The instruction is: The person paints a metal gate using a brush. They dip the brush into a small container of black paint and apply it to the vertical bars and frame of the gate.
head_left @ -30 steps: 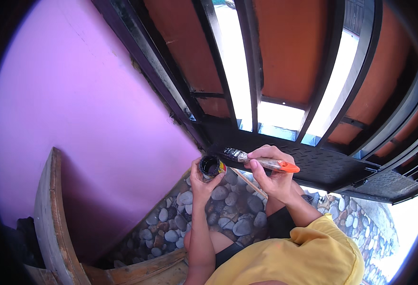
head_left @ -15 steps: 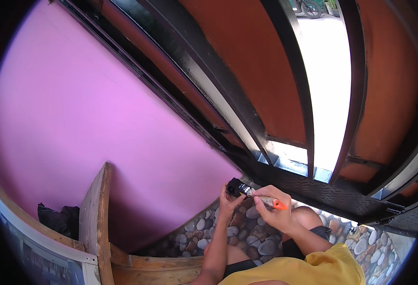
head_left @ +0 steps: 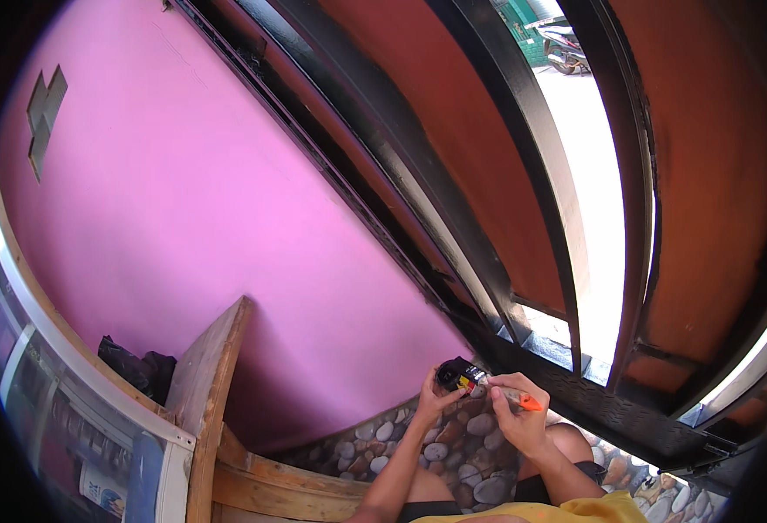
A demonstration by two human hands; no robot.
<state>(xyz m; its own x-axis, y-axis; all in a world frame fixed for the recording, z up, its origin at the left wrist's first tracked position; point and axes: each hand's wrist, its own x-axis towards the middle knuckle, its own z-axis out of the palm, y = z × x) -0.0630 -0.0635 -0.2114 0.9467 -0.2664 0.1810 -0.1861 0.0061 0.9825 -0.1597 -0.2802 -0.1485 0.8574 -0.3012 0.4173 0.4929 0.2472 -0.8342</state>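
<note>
My left hand (head_left: pixel 434 403) is wrapped round a small, black-smeared paint can (head_left: pixel 463 376) with some red and yellow on its side. The can is tilted, and its dark opening shows. In my right hand (head_left: pixel 523 425) is a paintbrush (head_left: pixel 530 402) with an orange handle end, pinched between thumb and fingers. Its bristle end is at the can's rim; whether it touches the paint I cannot tell. Both hands are above the pebbled floor, close to the foot of a metal gate (head_left: pixel 536 370) with black bars and red-brown panels.
A pink wall (head_left: pixel 226 209) with a stepped cut-out (head_left: pixel 45 122) rises at left. Before it stand a wooden board (head_left: pixel 213 375), a black plastic bag (head_left: pixel 139 366) and a glass-fronted case (head_left: pixel 78 436). Pebbles (head_left: pixel 479 453) cover the floor. A motorcycle (head_left: pixel 564 48) is outside the gate.
The view has swung, bringing the wall cut-out and more of the glass case into sight. The can now shows its red and yellow side. Both hands keep their holds.
</note>
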